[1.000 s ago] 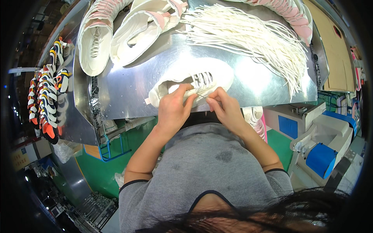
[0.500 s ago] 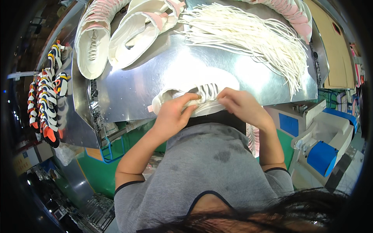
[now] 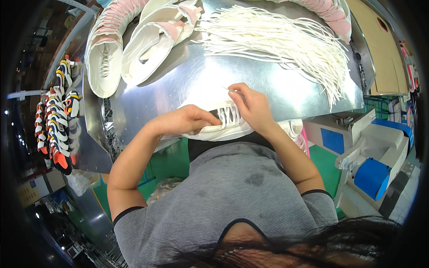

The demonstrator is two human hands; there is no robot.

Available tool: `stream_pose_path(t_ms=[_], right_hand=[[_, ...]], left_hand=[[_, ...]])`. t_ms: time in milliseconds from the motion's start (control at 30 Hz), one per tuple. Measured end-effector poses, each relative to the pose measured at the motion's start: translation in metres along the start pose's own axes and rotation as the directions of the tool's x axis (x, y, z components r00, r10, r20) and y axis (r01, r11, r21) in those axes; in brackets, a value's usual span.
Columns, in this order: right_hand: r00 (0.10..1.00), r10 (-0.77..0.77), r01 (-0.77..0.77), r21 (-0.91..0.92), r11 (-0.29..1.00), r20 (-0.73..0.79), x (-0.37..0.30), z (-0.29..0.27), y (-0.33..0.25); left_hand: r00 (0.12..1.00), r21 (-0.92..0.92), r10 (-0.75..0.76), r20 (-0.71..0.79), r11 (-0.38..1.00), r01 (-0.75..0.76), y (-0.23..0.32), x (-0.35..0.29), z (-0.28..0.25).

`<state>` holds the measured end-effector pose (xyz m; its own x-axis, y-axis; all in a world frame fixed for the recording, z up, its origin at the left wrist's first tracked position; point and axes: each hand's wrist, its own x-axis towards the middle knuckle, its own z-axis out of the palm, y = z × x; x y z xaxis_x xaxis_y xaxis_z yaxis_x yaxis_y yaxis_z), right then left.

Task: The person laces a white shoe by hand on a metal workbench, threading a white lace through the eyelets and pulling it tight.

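A white shoe upper (image 3: 223, 133) lies at the table's near edge, close to my body, with white lace crossing its throat (image 3: 229, 115) in several rows. My left hand (image 3: 190, 119) closes over its ankle opening, thumb and fingers on the edge beside the lacing and partly hidden inside. Above the lacing, my right hand (image 3: 249, 105) is raised in a pinch. A thin, short strand pokes out from its fingertips; whether this is a lace tip or a small tool cannot be made out. Part of the toe is hidden behind the right hand.
Loose white laces (image 3: 286, 47) spread over the back of the metal table (image 3: 178, 76). Pink-and-white uppers (image 3: 105, 67) stand nested at the back left, beside other uppers (image 3: 149, 53). Dark multicoloured shoe parts (image 3: 56, 125) sit far left. A grey-and-blue machine (image 3: 371, 147) stands right.
My right hand has lifted away from the lacing, up and left, in a pinch. The left hand has slid left along the opening, and the upper has shifted left and nearer my body.
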<state>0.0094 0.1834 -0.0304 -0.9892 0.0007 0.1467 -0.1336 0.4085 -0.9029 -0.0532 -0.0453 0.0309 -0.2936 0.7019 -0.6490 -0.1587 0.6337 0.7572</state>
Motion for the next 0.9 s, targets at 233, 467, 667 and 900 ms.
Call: stream_pose_path(t_ms=[233,467,667,900], right_hand=[[1.0,0.0,-0.001,-0.111,0.994,-0.013,-0.001,0.006,0.004],[1.0,0.02,-0.022,-0.104,0.994,-0.017,0.001,0.006,0.002],[1.0,0.018,-0.019,-0.153,0.988,-0.007,-0.001,0.007,-0.002],[0.999,-0.031,0.024,-0.196,0.98,-0.031,-0.002,0.01,0.003]], left_hand=[[0.921,0.803,0.379,-0.088,0.574,-0.159,-0.001,-0.001,0.026],[0.874,0.559,0.382,-0.299,0.813,-0.164,-0.008,-0.002,0.036],[0.846,0.518,0.477,-0.239,0.799,-0.304,-0.012,0.0,0.038],[0.922,0.782,0.332,-0.199,0.621,-0.054,-0.004,-0.004,0.041]])
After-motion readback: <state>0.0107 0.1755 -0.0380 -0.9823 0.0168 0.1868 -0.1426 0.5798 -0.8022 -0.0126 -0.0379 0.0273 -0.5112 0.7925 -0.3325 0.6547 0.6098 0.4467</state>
